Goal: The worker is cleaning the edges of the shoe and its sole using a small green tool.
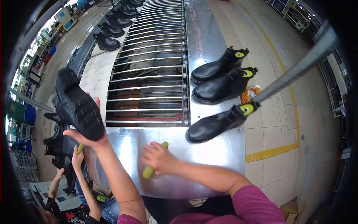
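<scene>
Black and shiny, a leather boot [76, 104] is being held sole-up on the left by the person's left hand [87, 140], gripping its heel. Nearer, the right hand [158, 158] is closing around a yellow-green plastic insert [154, 160] lying on the silver metal table [212, 149]. Three black boots [220, 91] are sitting far right.

Three black ankle boots with yellow pull tabs [220, 98] lie on a steel table [209, 37] right of centre, beside a roller conveyor [149, 74], with more black boots [112, 30] lined up at upper left.
</scene>
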`<state>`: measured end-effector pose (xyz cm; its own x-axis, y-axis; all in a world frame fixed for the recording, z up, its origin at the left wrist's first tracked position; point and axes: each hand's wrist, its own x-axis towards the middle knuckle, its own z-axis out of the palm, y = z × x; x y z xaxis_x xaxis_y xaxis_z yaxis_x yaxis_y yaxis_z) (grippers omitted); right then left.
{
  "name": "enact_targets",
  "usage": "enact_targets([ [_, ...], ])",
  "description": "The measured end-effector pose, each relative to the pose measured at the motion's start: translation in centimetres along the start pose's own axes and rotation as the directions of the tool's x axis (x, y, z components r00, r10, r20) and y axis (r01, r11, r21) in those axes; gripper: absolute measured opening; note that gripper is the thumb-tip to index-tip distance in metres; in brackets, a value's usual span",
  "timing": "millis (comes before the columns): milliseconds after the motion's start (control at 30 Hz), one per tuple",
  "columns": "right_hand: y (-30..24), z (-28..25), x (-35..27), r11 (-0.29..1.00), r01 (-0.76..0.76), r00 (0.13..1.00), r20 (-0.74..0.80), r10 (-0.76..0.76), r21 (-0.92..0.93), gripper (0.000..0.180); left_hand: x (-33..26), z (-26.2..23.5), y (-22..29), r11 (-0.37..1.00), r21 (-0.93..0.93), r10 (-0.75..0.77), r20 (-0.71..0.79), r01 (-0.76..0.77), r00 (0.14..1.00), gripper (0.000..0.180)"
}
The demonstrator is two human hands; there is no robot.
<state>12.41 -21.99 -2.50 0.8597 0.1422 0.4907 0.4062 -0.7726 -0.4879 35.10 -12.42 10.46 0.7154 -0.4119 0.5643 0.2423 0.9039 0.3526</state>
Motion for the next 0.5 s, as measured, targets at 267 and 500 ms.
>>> enact_targets([
  [267, 0.4, -0.7, 0.3, 0.996, -0.083, 0.996, -0.043, 0.082, -0.041, 0.037, -10.0, 12.0, -0.2, 0.959, -0.283, 0.028, 0.115, 0.005, 0.993, 0.102],
  [500, -6.4, -6.8, -8.9, 0.954, -0.242, 0.849, -0.437, 0.297, 0.178, 0.021, -24.6, 11.3, 2.7, 0.976, -0.217, -0.091, -0.274, 0.031, 0.958, 0.089],
])
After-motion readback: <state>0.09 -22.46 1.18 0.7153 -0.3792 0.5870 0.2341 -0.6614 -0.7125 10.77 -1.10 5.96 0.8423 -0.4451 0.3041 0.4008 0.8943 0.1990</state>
